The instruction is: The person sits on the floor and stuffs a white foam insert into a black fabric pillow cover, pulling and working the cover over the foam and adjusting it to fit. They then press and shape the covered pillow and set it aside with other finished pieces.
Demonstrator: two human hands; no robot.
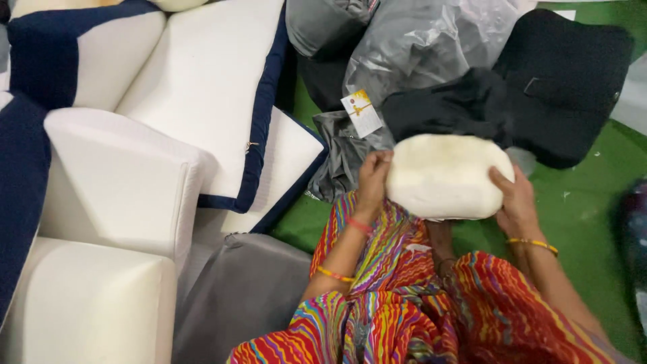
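A cream foam cushion (445,176) is gripped at both ends by the left hand (373,180) and right hand (515,201), fingers clamped on it, above the black cover (465,104).

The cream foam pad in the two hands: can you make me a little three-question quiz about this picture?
1. True or false: both hands grip the cream foam pad, the left hand on one end and the right hand on the other.
2. What lies right behind the pad? A) black fabric cover B) a red bucket C) a wooden box
3. Fill in: the floor under everything is ____ in colour.

Key: 1 true; 2 A; 3 green. Bonus look: white cushions with navy edges are stacked on the left, and a small tag sits on the grey plastic wrap.
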